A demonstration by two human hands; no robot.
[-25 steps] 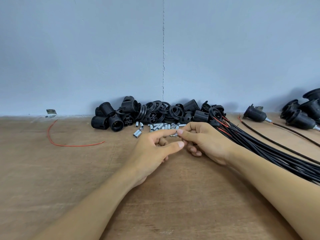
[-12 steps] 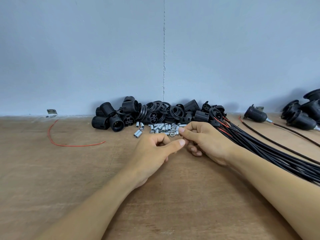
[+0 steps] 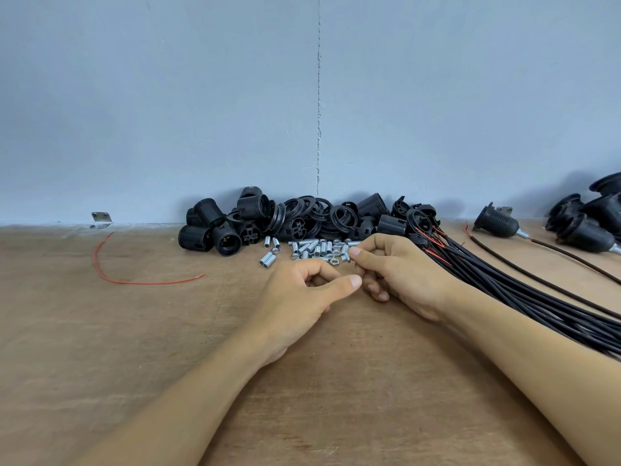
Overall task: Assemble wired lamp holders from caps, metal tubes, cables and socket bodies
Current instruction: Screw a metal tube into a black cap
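My left hand (image 3: pixel 299 297) rests on the wooden table (image 3: pixel 100 364) with its fingers curled and the thumb pointing right; nothing shows in it. Just right of it, my right hand (image 3: pixel 400 270) has its thumb pressed to its forefinger at the near edge of a scatter of small metal tubes and nuts (image 3: pixel 316 247). Whether a piece sits in that pinch is hidden. Behind the tubes, black socket bodies and caps (image 3: pixel 302 220) are heaped against the wall. A bundle of black cables (image 3: pixel 504 284) with red wire tips runs off to the right.
Assembled lamp holders with cables lie at the far right, one alone (image 3: pixel 497 223) and several heaped (image 3: pixel 584 230). A loose red wire (image 3: pixel 134 280) curves across the left of the table. A metal bracket (image 3: pixel 100 218) is fixed at the wall's base.
My left forefinger, stretched out to the metal tubes a second ago, has curled back and the hand has drawn slightly toward me. My right hand has stayed at the edge of the tubes.
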